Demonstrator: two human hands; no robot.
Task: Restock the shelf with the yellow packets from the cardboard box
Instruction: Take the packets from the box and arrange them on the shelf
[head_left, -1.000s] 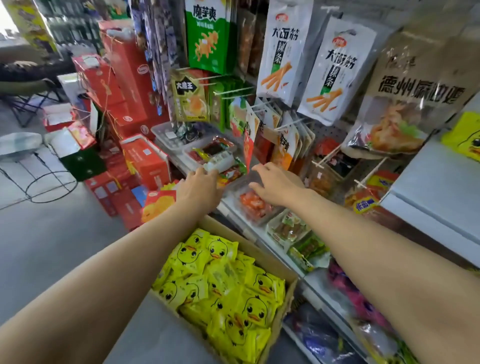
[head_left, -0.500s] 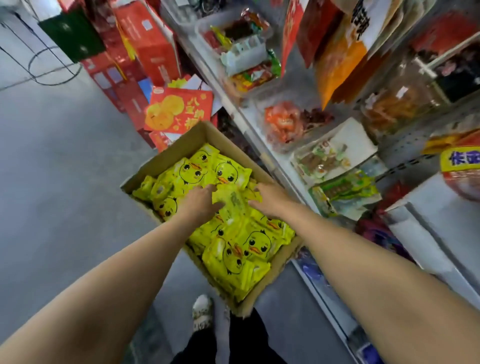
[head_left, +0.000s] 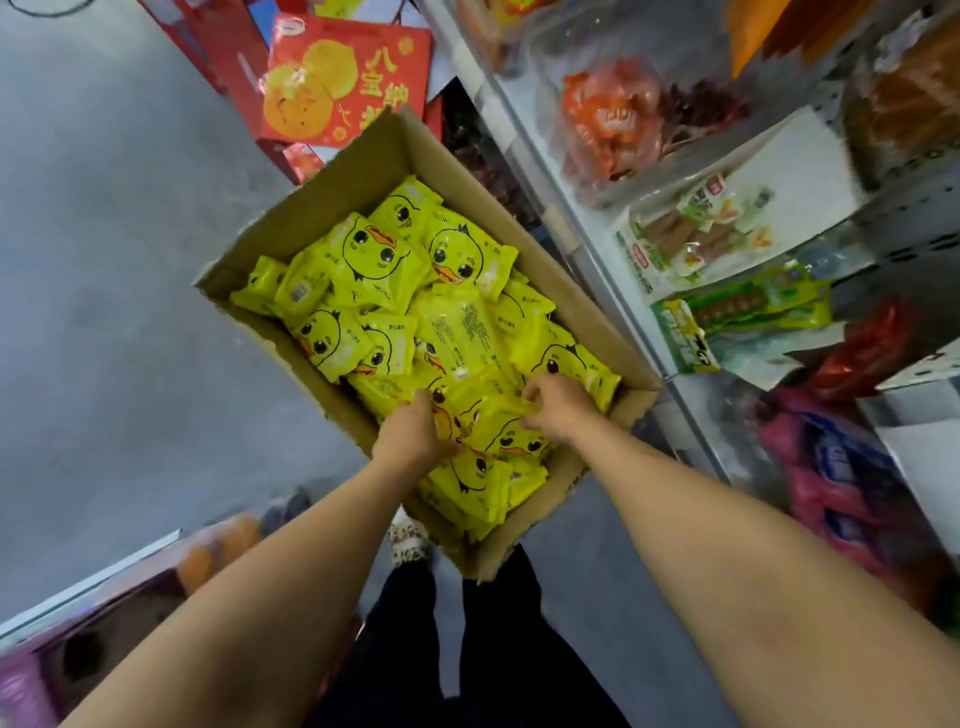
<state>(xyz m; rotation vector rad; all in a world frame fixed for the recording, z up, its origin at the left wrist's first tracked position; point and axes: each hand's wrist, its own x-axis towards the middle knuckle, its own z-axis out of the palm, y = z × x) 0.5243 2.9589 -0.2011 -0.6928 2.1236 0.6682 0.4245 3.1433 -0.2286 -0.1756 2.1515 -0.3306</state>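
cardboard box (head_left: 311, 208): hands (head_left: 480, 421) grip yellow packets (head_left: 483, 415).

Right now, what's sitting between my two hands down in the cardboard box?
In the head view, yellow duck-face packets fill the stretch between the left hand and the right hand, inside the cardboard box; both hands are closing on that bunch.

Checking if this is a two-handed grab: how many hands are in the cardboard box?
2. The left hand grips the yellow packets at the near end of the cardboard box, on the aisle side; the right hand grips the same pile, on the shelf side.
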